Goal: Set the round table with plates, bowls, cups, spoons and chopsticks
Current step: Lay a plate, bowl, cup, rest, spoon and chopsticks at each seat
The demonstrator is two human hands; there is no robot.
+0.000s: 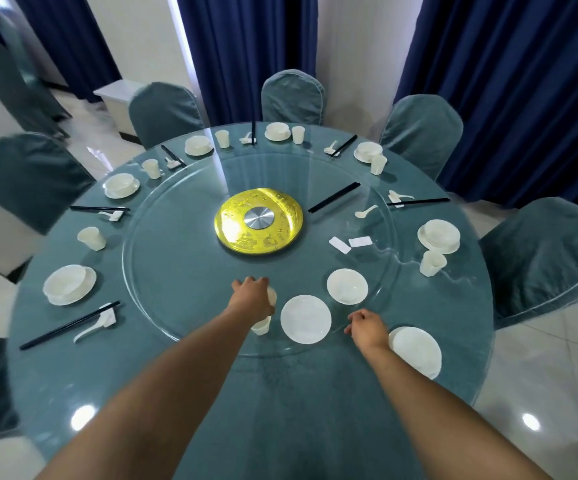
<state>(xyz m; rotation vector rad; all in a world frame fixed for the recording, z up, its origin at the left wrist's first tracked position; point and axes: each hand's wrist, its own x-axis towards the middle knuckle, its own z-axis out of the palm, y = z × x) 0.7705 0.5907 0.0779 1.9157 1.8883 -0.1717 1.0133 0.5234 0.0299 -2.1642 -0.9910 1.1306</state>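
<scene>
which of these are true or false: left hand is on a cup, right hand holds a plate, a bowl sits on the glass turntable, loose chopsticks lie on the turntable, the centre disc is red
1. The left hand is on a cup. True.
2. The right hand holds a plate. False: it holds nothing, between two plates.
3. A bowl sits on the glass turntable. True.
4. Loose chopsticks lie on the turntable. True.
5. The centre disc is red. False: it is gold with a silver middle.
</scene>
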